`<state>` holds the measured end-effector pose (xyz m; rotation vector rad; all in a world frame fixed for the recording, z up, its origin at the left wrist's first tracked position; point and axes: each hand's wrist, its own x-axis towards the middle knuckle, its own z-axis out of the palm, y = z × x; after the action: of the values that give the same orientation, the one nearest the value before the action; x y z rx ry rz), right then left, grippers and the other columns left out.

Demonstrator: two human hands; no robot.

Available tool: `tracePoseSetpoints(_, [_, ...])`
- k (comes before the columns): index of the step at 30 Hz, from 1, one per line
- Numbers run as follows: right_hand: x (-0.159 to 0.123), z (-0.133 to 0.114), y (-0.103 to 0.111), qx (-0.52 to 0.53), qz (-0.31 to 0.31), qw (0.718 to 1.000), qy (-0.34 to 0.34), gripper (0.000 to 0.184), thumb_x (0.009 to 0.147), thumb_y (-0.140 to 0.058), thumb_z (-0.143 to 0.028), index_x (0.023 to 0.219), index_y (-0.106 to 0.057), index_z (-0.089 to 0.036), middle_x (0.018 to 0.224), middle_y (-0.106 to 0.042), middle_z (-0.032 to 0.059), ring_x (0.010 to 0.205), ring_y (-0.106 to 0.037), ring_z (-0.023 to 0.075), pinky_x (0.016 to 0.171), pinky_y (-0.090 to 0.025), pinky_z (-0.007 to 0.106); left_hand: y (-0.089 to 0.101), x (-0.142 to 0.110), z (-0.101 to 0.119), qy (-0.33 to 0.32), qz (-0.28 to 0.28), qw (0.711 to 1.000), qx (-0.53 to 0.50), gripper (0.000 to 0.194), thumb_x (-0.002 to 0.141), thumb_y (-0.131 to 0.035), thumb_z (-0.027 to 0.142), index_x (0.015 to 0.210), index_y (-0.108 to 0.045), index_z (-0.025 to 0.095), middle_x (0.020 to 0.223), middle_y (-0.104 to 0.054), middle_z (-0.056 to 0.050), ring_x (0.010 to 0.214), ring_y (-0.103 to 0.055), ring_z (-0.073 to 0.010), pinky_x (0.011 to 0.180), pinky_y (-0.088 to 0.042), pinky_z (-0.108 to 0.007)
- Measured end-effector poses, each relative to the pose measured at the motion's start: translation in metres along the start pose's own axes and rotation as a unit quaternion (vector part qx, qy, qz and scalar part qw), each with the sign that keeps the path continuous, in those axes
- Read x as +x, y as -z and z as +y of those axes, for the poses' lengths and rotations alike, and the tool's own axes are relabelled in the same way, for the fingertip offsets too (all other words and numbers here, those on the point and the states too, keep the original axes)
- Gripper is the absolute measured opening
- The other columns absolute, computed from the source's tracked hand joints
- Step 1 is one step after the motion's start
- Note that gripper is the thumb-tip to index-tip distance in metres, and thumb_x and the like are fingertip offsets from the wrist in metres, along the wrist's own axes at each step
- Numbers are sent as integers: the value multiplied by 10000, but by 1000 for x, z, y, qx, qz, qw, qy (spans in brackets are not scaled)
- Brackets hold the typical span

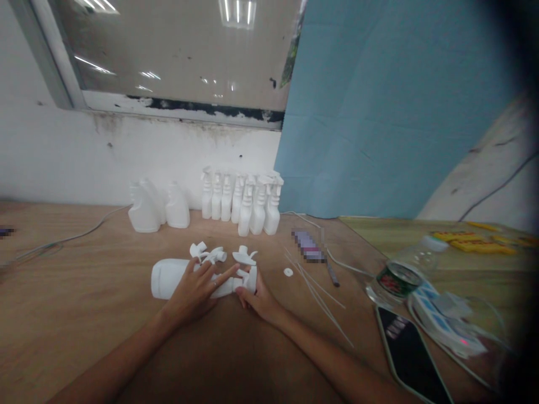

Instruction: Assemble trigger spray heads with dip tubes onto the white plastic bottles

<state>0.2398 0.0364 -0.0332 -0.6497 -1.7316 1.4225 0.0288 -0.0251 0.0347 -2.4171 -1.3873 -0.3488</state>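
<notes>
Head view: A person's left hand [196,289] grips a white bottle [168,278] held sideways at a wooden table [84,320], its index finger stretched toward the spray head [252,278] at the bottle's right end, while the right hand [265,300] closes around that head. Loose spray heads [243,257] lie just behind the bottle; spray bottles [246,213] stand upright near the wall [168,148].

White wall [63,151], stained, holds a window [168,50] with a grey frame [53,53] and chipped lower edge [202,110]; its pane [177,67] shows reflections of tube lights [238,11]. Blue sheet [370,112] hangs at right. Wooden table [63,314] stands against the wall.
</notes>
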Motion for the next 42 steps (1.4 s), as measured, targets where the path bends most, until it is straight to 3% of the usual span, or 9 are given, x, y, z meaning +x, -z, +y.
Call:
tracePoseSetpoints(10, [-1,-6,-2,2,-4,1000,-20,363,868,-619,-427,1043,-358,-245,579,-482,-103,445,-430,91,445,-320,205,-17,-7,-9,-32,25,999,-5,708,770,-671,322,1423,-401,275,1224,-584,-117,1132,-489,-320,974,-296,-519])
tracePoseSetpoints(17, [0,-5,-1,-9,52,999,-12,379,833,-654,-412,1058,-403,-239,641,-513,-81,458,-430,85,448,-350,211,-9,-2,-6,-28,59,998,-20,760,847,-616,318,1504,-234,290,1154,-615,-87,1082,-526,-295,988,-319,-510])
tracePoseSetpoints(22, [2,-24,20,-47,119,992,23,342,807,-679,-395,1047,-506,-225,744,-576,-29,573,-506,119,515,-414,237,-7,-5,-26,-6,149,988,-44,720,864,-594,424,1486,-288,227,1323,-541,-128,1217,-461,-327,1056,-280,-534])
tracePoseSetpoints(26, [7,-45,40,-72,182,978,65,379,775,-705,-398,1075,-563,-214,950,-625,36,758,-587,177,603,-478,267,-9,-9,-47,-1,185,980,-74,592,866,-610,345,1407,-401,224,1199,-629,-114,1078,-570,-279,966,-397,-458])
tracePoseSetpoints(30, [16,-58,60,-96,151,978,103,574,788,-694,-362,1302,-461,-258,1136,-614,65,902,-623,195,754,-515,305,-12,-9,-61,9,220,970,-101,481,866,-625,298,1321,-486,232,1159,-654,-102,1056,-599,-261,926,-444,-416])
tracePoseSetpoints(32, [19,-60,78,-161,126,972,112,585,848,-614,-358,1379,-385,-265,1178,-611,76,880,-638,175,799,-511,319,-14,-5,-69,47,259,958,-117,439,853,-643,316,1268,-530,223,1157,-655,-105,1065,-600,-263,930,-455,-408])
tracePoseSetpoints(34, [19,-58,102,-288,129,944,98,463,891,-530,-361,1329,-452,-232,1136,-639,83,834,-640,168,787,-506,317,-15,5,-78,124,284,939,-151,403,842,-647,371,1205,-567,216,1131,-665,-100,1018,-622,-258,902,-477,-400])
tracePoseSetpoints(38, [14,-48,146,-451,126,882,56,229,886,-484,-315,921,-666,-180,871,-690,83,796,-615,210,754,-463,327,-21,42,-97,330,242,864,-293,454,770,-668,494,1099,-572,196,930,-693,-64,782,-667,-227,686,-525,-337])
tracePoseSetpoints(42, [8,-41,161,-490,97,866,30,255,864,-497,-271,683,-655,-185,735,-670,75,751,-601,212,733,-418,305,-39,88,-108,375,233,840,-317,406,713,-698,469,960,-546,185,812,-666,-38,736,-661,-222,668,-505,-326])
